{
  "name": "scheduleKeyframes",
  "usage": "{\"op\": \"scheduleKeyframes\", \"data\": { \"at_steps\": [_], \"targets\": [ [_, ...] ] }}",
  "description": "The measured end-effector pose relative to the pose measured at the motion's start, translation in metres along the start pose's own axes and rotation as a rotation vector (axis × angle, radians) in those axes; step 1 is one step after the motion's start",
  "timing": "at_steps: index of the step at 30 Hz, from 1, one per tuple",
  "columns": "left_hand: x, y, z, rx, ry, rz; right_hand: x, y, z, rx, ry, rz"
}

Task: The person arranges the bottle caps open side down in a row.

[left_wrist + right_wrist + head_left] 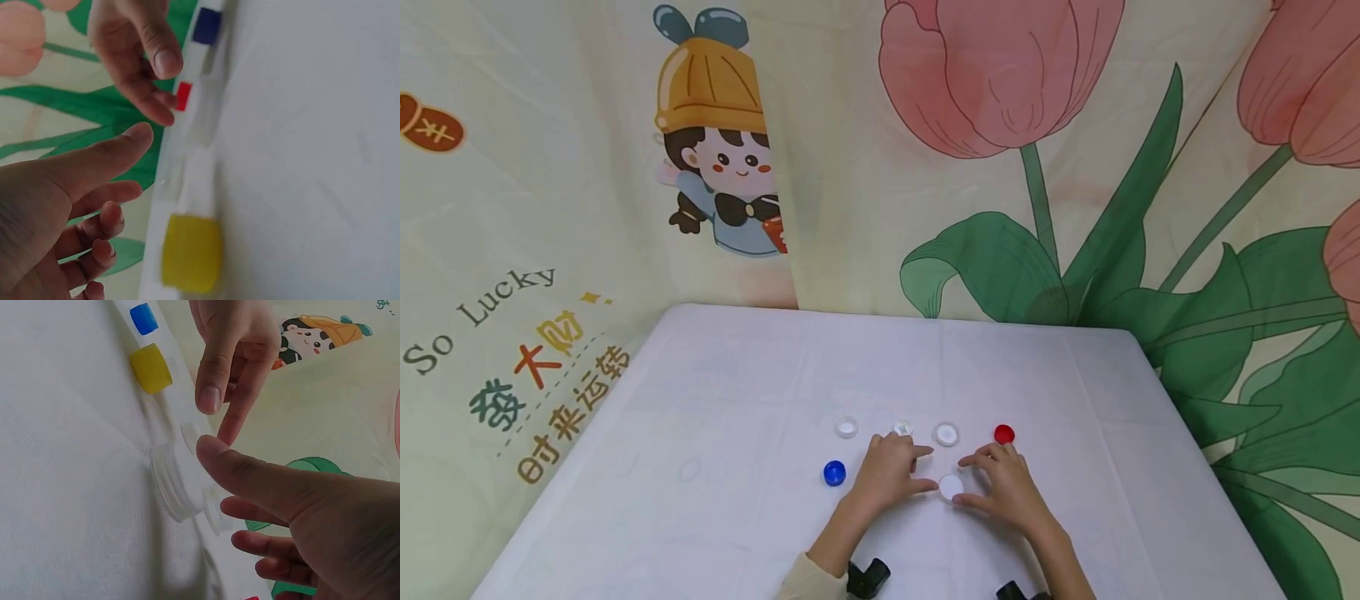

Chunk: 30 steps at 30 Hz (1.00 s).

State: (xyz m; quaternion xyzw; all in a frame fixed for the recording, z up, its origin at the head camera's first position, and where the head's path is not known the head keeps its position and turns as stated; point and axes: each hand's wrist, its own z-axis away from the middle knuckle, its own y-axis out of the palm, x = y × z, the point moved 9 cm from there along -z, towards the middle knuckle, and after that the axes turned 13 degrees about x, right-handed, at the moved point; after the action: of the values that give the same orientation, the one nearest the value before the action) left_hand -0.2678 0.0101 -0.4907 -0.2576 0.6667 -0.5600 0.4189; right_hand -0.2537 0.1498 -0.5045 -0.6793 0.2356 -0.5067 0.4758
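Note:
A white cap [951,487] lies on the table between the two hands; in the right wrist view this clear, ridged cap [175,482] stands close by the right thumb. My left hand [889,472] is at its left, thumb tip right at the rim and fingers apart. From the right, my right hand [1006,485] reaches with thumb and forefinger spread around the cap's near side. Neither hand grips anything. A yellow cap [192,253] is near the left hand, which hides it in the head view. A red cap [1003,434] sits just beyond the right fingertips.
A blue cap [834,473] lies left of the left hand. Along the back are a clear cap [846,427], a pale cap [902,427] and a white ringed cap [947,433]. A dark blue cap [207,26] shows past the right hand. The white-covered table [700,383] meets a printed curtain.

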Motion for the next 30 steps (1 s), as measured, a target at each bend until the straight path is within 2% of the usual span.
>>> {"op": "scheduleKeyframes", "data": {
  "at_steps": [5,9,14,19,30],
  "targets": [
    [0.018,-0.013,0.008,0.034,-0.003,0.091,0.012,-0.003,-0.007,-0.023,-0.034,-0.038],
    [0.029,-0.018,0.016,0.068,0.025,0.110,0.022,0.000,-0.015,-0.028,-0.050,-0.040],
    [0.045,-0.022,0.026,0.054,-0.012,0.116,0.034,0.004,-0.025,-0.020,-0.077,-0.058],
    [0.054,-0.018,0.032,0.049,-0.038,0.124,0.044,0.014,-0.031,0.007,-0.098,-0.046],
    [0.056,0.000,0.035,0.076,-0.035,0.097,0.059,0.036,-0.039,0.062,-0.158,0.042]
  ]
}}
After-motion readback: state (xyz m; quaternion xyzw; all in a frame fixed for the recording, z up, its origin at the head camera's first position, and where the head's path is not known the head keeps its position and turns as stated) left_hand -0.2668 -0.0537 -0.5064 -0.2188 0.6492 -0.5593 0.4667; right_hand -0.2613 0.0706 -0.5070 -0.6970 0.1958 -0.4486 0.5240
